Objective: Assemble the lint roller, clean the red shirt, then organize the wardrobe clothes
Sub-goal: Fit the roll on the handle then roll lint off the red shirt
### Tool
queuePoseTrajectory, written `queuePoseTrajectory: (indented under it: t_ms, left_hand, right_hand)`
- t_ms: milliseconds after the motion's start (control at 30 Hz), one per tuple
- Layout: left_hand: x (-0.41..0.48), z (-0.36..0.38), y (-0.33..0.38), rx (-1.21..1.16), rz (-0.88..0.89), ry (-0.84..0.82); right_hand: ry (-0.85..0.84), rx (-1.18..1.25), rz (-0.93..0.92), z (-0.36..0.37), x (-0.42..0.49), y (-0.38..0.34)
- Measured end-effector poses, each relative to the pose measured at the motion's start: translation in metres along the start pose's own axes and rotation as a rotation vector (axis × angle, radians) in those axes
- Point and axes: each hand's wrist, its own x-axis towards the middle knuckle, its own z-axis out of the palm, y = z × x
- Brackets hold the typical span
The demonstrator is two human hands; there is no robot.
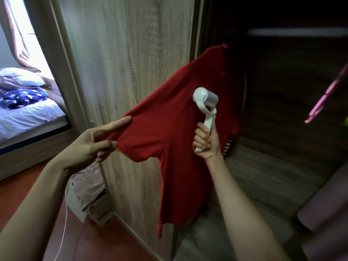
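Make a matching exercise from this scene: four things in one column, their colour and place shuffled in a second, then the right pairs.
Things:
1. shirt
2. lint roller
3. hanger
4. blanket

Descriptions:
A. blue with white stars, lying on the bed
B. white, handle gripped by the right hand
C. pink, blurred, at the right edge of the view
D. red, sleeve end pinched by the left hand

Pairs: 1-D, 2-B, 3-C, 4-A

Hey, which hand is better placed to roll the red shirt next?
Right. The right hand grips the lint roller, its head on the shirt; the left hand pinches the sleeve, holding it taut.
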Motion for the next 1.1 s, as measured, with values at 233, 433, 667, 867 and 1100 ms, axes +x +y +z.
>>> queuePoseTrajectory:
  t_ms: [233,433,667,867,1100]
  left_hand:
    - [-0.002,0.000,-0.001,0.011,0.013,-0.002]
    - [-0.006,-0.001,-0.002,-0.001,0.013,-0.035]
    - [-0.007,-0.002,-0.004,-0.011,0.008,-0.073]
    - [-0.009,-0.004,-0.008,-0.016,0.013,-0.084]
    - [-0.007,-0.007,-0.009,-0.032,0.031,-0.101]
  right_hand:
    - [-0.029,-0.112,0.011,0.061,0.028,-0.020]
    - [0.105,-0.253,0.153,0.023,-0.014,0.011]
    - [0.372,-0.632,0.189,0.034,-0.027,0.036]
    - [0.420,-0.955,0.239,0.041,-0.026,0.030]
    - [0.370,-1.127,0.349,0.061,-0.013,0.046]
